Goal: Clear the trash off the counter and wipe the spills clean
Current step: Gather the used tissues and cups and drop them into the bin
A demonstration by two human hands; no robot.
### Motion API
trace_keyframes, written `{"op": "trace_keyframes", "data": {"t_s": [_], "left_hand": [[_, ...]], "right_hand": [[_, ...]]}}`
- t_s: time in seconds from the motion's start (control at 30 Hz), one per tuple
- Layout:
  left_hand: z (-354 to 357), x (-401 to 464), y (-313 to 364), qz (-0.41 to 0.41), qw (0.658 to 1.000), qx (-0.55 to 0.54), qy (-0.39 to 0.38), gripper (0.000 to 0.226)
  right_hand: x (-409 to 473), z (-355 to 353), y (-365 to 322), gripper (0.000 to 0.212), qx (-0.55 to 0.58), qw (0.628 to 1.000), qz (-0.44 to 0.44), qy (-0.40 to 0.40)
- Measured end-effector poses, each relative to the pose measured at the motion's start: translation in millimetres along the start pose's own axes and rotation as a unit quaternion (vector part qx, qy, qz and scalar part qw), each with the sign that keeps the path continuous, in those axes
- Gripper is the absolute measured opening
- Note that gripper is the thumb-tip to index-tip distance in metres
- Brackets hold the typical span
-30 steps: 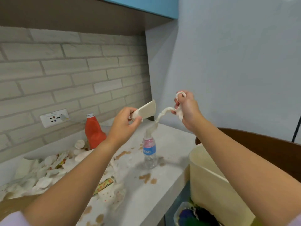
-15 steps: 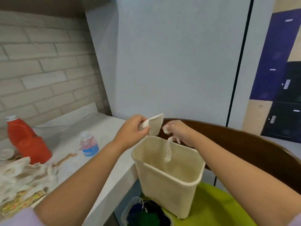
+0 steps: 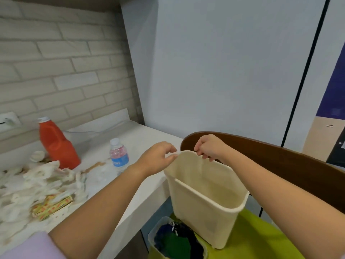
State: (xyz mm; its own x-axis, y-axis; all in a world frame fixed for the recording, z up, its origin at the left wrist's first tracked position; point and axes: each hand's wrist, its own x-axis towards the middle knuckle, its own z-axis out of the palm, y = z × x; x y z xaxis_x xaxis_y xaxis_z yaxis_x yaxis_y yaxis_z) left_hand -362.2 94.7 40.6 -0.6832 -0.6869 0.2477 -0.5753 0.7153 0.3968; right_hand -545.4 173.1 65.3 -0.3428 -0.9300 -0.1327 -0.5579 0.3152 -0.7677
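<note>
This is looking like an office pantry: a brick-tile wall (image 3: 61, 71) with a socket (image 3: 8, 120) is standing at the left behind a pale surface (image 3: 145, 139), and coloured lockers (image 3: 334, 101) are showing at the right edge.
</note>
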Motion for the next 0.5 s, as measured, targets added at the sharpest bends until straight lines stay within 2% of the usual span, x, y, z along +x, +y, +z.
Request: {"op": "trace_keyframes", "data": {"t_s": [0.17,0.37,0.5], "left_hand": [[-38,-32,-34,-0.013,0.999,0.014,0.045,0.018],[-88,-88,-99,-0.056,0.994,0.047,0.087,0.012],[-122,-133,-149,-0.096,0.988,0.056,0.105,0.013]], "right_hand": [[2,50,-50,0.024,-0.016,0.996,-0.048,-0.078],[-12,129,-123,0.02,-0.01,0.973,-0.122,-0.193],[-17,182,-163,0.022,-0.012,0.962,-0.142,-0.234]]}}
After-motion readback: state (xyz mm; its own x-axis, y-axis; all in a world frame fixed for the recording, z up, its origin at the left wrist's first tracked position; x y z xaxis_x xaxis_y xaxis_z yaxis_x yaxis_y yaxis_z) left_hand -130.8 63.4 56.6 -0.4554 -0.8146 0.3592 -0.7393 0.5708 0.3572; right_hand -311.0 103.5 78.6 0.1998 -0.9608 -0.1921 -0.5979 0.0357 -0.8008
